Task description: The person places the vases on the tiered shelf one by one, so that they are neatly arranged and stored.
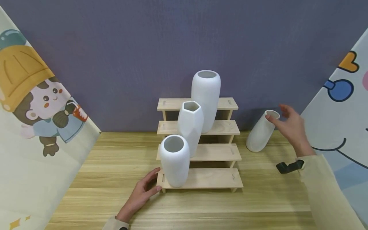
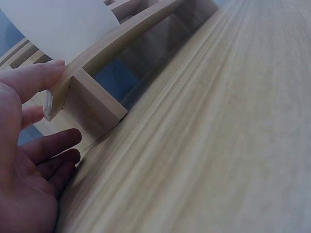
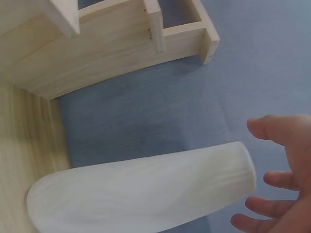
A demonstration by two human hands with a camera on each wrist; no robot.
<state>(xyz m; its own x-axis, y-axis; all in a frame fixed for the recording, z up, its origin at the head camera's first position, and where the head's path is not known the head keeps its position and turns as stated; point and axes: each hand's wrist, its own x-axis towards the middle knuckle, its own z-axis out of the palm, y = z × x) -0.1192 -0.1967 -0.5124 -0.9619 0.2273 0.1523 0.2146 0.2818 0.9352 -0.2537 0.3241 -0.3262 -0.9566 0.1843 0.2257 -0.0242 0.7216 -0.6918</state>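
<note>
A light wooden stepped stand [image 1: 212, 178] carries three white vases. A tall round vase [image 1: 205, 95] is at the back, a faceted vase [image 1: 190, 127] in the middle and a smaller round vase [image 1: 174, 164] in front. At the left end of the lowest step is my left hand [image 1: 141, 191], thumb and forefinger at the board's end [image 2: 58, 97], other fingers loosely spread. Right of the stand, another white vase [image 1: 260, 132] stands tilted in the head view. My right hand [image 1: 293, 126] is around its rim, fingers spread; the right wrist view shows a gap between them.
Beneath everything lies a wood-grain tabletop [image 1: 115, 166], backed by a blue-grey wall [image 1: 129, 64]. Cartoon-printed panels flank it at left [image 1: 26, 172] and right [image 1: 353, 134]. A dark strap piece [image 1: 290, 166] shows at the right cuff.
</note>
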